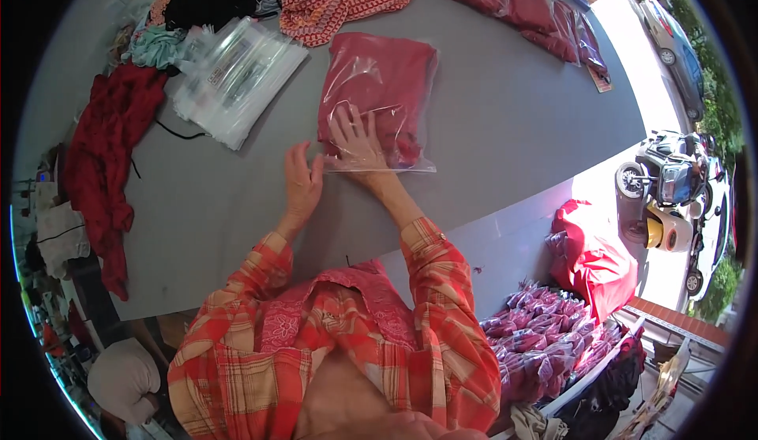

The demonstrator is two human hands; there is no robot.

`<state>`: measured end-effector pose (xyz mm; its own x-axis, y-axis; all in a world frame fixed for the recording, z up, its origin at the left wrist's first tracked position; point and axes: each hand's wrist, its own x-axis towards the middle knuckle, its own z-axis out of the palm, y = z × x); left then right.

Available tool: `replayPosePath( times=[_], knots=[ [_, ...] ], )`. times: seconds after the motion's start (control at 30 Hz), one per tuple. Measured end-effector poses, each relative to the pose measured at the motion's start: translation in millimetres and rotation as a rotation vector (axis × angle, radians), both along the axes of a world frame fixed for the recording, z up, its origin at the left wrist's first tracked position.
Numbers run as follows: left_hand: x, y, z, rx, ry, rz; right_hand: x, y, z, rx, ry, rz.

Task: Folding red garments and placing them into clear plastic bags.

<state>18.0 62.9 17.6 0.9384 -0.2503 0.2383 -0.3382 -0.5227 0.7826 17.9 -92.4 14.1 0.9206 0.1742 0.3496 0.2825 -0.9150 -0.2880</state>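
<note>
Lays the right hand (357, 142), with fingers spread, against a clear bag (383, 97) of folded red cloth (367, 61) on the grey worktop (505, 116); cannot tell whether inside or on top; holds the left hand (302, 179) loosely open beside the bag's lower left corner

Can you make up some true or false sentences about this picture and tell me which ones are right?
1. The right hand is spread over the bagged red cloth. True.
2. The left hand is holding a pair of scissors. False: it holds nothing and is near the lower left corner of that bag.
3. The stack of clear bags lies left of the bagged red cloth. True.
4. The motorcycle stands on the table. False: it stands outside, beyond the table's right side.
5. The sleeves are plain blue. False: they are plaid, in orange-red and tan.
</note>
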Motion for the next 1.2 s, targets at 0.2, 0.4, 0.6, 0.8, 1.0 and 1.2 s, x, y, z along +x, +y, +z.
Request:
replayPosePath(
  times=[0.2,0.4,0.6,0.8,1.0,1.2],
  knots=[
    [9,15,8,-0.006,0.628,-0.096,-75,2,-27,-0.021,-0.124,-0.205],
    [24,18,-9,0.143,0.523,-0.134,-67,0,-5,0.089,-0.035,-0.367],
    [13,11,11,0.034,0.747,-0.231,-124,37,-9,0.258,-0.023,-0.574],
    [-20,-14,12,-0.28,0.954,-0.258,-93,41,6,1.75,0.624,-0.569],
    [-42,-35,17,-0.486,1.085,-0.178,-94,-4,-6,1.905,0.587,-0.539],
    [-51,-51,30,-0.25,1.051,-0.153,-104,-35,4,1.93,0.466,-0.599]
  ],
)
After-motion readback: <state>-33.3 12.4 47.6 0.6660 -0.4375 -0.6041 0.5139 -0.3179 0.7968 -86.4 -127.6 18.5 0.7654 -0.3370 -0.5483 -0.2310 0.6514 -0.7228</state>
